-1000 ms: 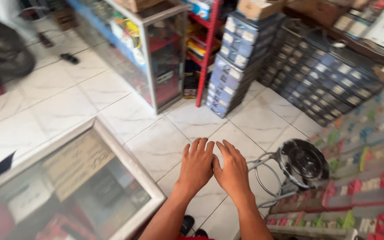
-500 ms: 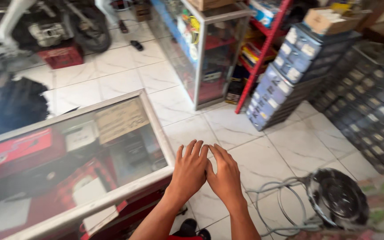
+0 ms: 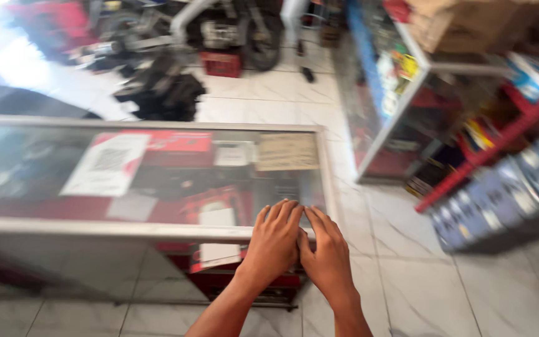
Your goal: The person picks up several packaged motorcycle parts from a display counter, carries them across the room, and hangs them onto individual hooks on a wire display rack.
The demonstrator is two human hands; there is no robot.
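Head view shows the left hand (image 3: 276, 240) and right hand (image 3: 327, 254) held out side by side, thumbs touching, fingers flat and empty, hovering over the near corner of the glass counter (image 3: 157, 229), apparently just held forward, gripping nothing.

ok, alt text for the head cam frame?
Two bare hands, left hand and right hand, held side by side, empty, over the edge of a glass display counter in a cluttered shop with a white tiled floor.
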